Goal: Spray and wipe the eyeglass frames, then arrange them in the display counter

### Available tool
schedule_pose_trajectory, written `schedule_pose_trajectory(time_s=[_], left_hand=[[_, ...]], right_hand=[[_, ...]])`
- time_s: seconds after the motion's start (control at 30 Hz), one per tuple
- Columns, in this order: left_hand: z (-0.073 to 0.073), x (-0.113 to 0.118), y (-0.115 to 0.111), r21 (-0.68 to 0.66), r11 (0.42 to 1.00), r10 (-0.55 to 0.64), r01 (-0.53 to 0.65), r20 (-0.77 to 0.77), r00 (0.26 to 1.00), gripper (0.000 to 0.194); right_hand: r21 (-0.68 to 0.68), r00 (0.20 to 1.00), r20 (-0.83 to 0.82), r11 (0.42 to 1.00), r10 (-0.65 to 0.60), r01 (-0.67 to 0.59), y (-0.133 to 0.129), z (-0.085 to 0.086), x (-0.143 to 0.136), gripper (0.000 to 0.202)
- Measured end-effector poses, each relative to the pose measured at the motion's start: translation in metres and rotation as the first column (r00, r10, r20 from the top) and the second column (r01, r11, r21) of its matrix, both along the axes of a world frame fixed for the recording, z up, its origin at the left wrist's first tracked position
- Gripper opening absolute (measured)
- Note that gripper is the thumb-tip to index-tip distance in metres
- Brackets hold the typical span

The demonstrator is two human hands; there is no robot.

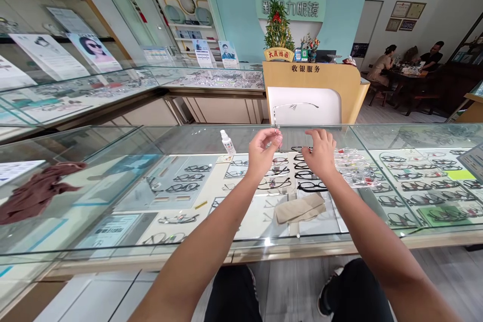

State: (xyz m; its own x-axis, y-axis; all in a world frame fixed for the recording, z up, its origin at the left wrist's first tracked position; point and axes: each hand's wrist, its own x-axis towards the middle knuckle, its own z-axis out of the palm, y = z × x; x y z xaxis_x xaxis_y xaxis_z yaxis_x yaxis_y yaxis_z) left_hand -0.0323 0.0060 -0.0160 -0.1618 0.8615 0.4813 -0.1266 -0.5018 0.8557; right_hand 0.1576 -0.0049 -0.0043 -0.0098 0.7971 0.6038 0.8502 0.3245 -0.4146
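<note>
Pinching slender eyeglasses (275,119), smooth glass counter (188,142)

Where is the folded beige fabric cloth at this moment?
In the head view, the folded beige fabric cloth lies slightly right of centre on the clear glass display counter, towards its near edge, closer to the person than the right hand.

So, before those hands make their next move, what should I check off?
1. Left hand gripping the eyeglass frame: ok, pinched between the fingers.
2. Right hand free: ok, it looks empty, apart from the frame.
3. White bottle standing: ok, upright.
4. Beige cloth laid out: ok, folded, near the counter's front edge.
5. Lenses spotless: cannot tell, too small.
6. Glass countertop bare: not ok; the bottle, beige cloth and brown cloth are on it.
</note>
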Motion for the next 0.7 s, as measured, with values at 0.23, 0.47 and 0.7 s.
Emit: schedule_pose_trajectory(time_s=[0.23, 0.47, 0.7], left_hand=[[0.001, 0.001, -0.005, -0.003, 1.000, -0.018, 0.017, -0.176, 0.984, 0.039], [0.004, 0.003, -0.011, -0.078, 0.988, -0.147, 0.136, -0.156, 0.977, 0.050], [-0.002, 0.006, -0.008, -0.054, 0.974, -0.225, 0.220, -0.138, 0.964, 0.064]], right_hand=[[0.062, 0.968, -0.019, 0.967, 0.249, -0.248, -0.003, 0.001, -0.002, 0.039], [0.045, 0.872, -0.027, 0.872, 0.489, -0.488, -0.009, 0.001, -0.011, 0.048], [0.080, 0.834, -0.094, 0.839, 0.544, -0.538, -0.006, -0.004, -0.014, 0.036]])
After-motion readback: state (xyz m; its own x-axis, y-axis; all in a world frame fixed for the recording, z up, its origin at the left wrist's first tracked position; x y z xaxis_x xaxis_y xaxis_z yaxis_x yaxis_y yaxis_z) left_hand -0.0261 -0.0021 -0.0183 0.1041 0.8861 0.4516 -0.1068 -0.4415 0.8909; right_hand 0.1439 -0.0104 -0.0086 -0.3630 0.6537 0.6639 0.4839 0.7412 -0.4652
